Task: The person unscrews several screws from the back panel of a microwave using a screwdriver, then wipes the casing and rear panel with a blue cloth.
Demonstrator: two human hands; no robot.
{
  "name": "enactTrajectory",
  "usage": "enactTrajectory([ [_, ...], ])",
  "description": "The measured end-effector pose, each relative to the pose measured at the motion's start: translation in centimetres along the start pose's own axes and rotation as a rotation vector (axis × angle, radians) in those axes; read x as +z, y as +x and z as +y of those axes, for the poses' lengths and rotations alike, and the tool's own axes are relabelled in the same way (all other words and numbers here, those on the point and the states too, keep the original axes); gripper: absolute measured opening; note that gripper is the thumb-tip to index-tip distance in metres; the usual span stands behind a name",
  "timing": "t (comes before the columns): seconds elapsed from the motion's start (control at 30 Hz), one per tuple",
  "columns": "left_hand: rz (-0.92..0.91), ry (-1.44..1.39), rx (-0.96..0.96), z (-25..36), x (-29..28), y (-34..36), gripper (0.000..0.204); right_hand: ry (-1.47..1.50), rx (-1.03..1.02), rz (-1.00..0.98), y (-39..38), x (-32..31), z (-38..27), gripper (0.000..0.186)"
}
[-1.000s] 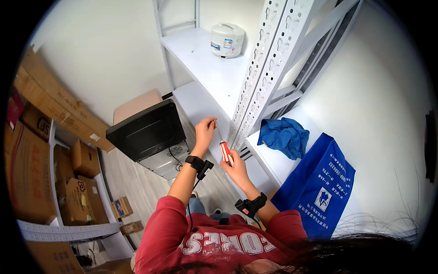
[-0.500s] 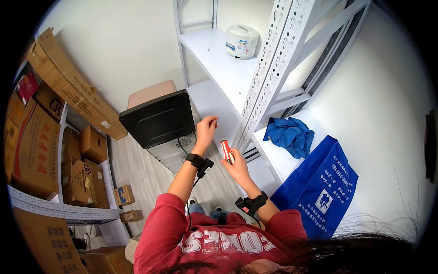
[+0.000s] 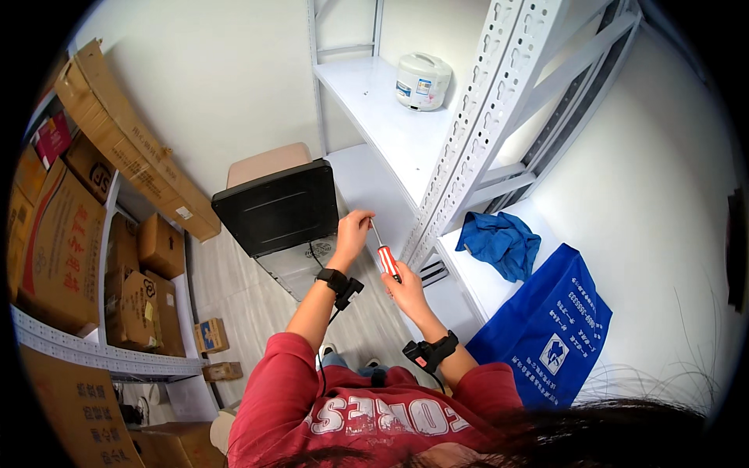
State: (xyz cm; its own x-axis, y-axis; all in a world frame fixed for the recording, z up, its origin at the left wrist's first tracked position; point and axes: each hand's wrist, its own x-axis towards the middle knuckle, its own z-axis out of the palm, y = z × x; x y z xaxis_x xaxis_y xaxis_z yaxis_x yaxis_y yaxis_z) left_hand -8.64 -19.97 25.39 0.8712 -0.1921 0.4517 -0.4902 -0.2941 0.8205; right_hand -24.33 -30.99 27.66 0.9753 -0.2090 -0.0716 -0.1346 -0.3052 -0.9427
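Observation:
A screwdriver with a red and white handle (image 3: 388,261) and a thin metal shaft is held in front of me, beside the front post of the white shelving. My right hand (image 3: 406,291) is closed round the lower end of its handle. My left hand (image 3: 355,234) pinches at the tip of the shaft; any small piece between those fingertips is too tiny to make out. Both wrists wear black straps with small devices. Just left of my left hand stands a metal-sided appliance with a black top (image 3: 275,209).
White perforated shelving (image 3: 499,101) rises ahead, bearing a white rice cooker (image 3: 422,81). A blue cloth (image 3: 501,243) lies on a lower shelf at right, next to a blue bag (image 3: 538,335). Cardboard boxes (image 3: 58,249) fill the left shelves; a long carton (image 3: 133,140) leans behind them.
The view has shifted slightly, so the shelving and appliance sit a little lower and further right. Both hands keep their hold on the screwdriver.

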Motion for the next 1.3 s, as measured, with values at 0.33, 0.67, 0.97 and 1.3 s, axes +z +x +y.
enactTrajectory([
  [0.33,0.023,-0.002,-0.055,-6.9,-0.8,-2.1,0.020,-0.295,-0.268,0.112,2.7,4.9,4.0,0.033],
  [0.67,-0.082,-0.020,-0.178,-17.2,-0.7,-3.4,0.026,-0.278,-0.052,0.040,7.1,11.2,8.6,0.033],
  [0.97,-0.082,-0.089,-0.285,-23.5,1.6,-3.2,0.033,-0.263,-0.047,-0.022,11.6,13.4,14.4,0.044],
  [1.3,0.049,-0.323,-0.427,-26.5,3.4,-3.1,0.019,-0.224,-0.013,-0.047,14.4,14.0,15.8,0.044],
])
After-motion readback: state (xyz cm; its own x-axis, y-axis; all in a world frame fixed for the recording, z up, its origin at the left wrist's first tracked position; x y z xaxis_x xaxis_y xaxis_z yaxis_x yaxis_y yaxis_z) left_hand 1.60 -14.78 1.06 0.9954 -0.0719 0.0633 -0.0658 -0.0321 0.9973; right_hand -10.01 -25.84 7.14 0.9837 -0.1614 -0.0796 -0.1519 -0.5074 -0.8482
